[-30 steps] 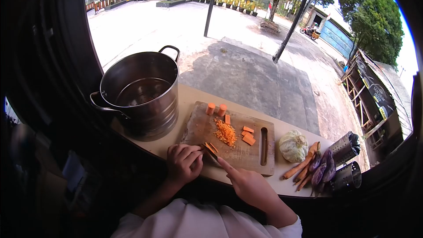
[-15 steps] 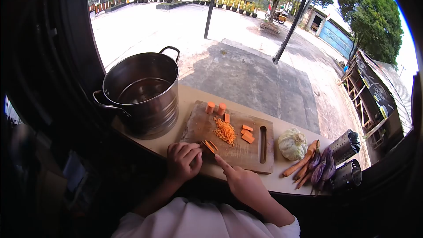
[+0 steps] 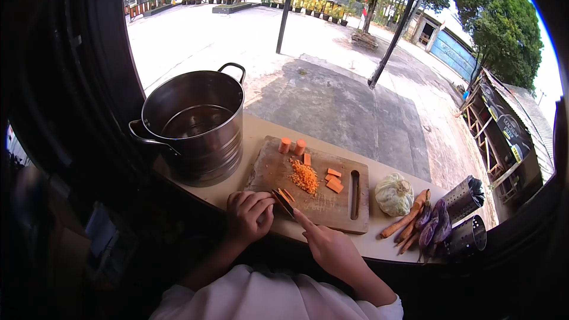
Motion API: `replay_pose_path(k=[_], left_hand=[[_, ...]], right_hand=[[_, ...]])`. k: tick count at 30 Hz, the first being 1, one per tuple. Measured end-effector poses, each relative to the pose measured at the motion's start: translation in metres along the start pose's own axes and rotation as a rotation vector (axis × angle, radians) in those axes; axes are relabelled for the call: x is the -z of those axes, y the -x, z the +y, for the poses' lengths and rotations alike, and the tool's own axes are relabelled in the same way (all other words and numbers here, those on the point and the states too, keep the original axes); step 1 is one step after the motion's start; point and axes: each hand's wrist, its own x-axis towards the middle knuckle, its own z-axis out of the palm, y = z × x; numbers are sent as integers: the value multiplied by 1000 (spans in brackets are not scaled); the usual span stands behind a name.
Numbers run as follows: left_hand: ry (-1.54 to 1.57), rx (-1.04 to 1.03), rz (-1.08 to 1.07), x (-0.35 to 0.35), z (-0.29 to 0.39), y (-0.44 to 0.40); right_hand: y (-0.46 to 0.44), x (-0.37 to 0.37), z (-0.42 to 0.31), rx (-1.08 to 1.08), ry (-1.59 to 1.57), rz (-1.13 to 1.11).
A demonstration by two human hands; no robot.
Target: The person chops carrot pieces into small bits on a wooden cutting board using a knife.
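Note:
On the near left part of the wooden cutting board (image 3: 302,208), my left hand (image 3: 250,213) is curled, its fingertips against a carrot piece that they mostly hide. My right hand (image 3: 326,243) grips a knife (image 3: 284,203), forefinger stretched along it and the blade tilted toward my left fingertips. Thin carrot sticks (image 3: 286,194) lie right beside the blade. Farther up the board is a heap of finely diced carrot (image 3: 304,176). Several flat carrot slices (image 3: 333,182) lie to its right, and two carrot chunks (image 3: 293,146) stand at the far edge.
A large metal pot (image 3: 195,127) stands at the counter's left. Right of the board are a cabbage (image 3: 394,194), whole carrots (image 3: 409,225), purple eggplants (image 3: 435,225) and two perforated metal holders (image 3: 466,236). Beyond the counter lies a paved yard (image 3: 332,106) with posts.
The knife blade has swung into clearer view beside the carrot sticks, and my right hand has shifted slightly. My left hand stays in place on the board.

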Motion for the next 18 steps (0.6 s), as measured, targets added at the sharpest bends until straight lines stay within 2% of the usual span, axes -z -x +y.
replay_pose_path(k=[18], left_hand=[[-3,15,-3,1,1,0]], right_hand=[[-6,8,-9,98,254,-105]])
